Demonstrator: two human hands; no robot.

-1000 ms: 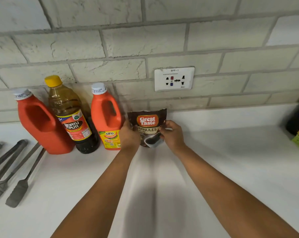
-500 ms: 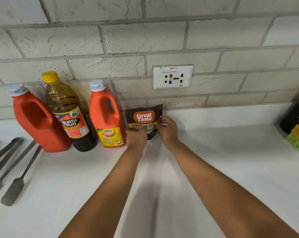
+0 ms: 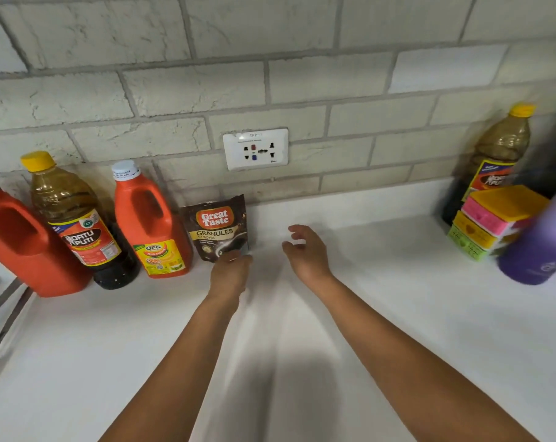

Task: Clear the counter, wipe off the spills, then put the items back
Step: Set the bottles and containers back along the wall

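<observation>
Now the pouch (image 3: 218,230) stands upright; left hand (image 3: 230,275) apparently touches its base, finger state unclear; right hand (image 3: 305,252) hovers, fingers spread.

pouch (image 3: 218,231): dark brown coffee pouch, "Great Taste Granules Strong" on the front, upright against the brick wall, just right of the small jug
small jug (image 3: 152,221): orange, white cap, yellow UFC label, upright
bottle (image 3: 76,224): clear plastic, yellow cap, dark liquid low inside, red Datu Puti label, between the two jugs
big jug (image 3: 18,247): orange, far left, partly cut off
counter (image 3: 382,314): white, smooth
</observation>
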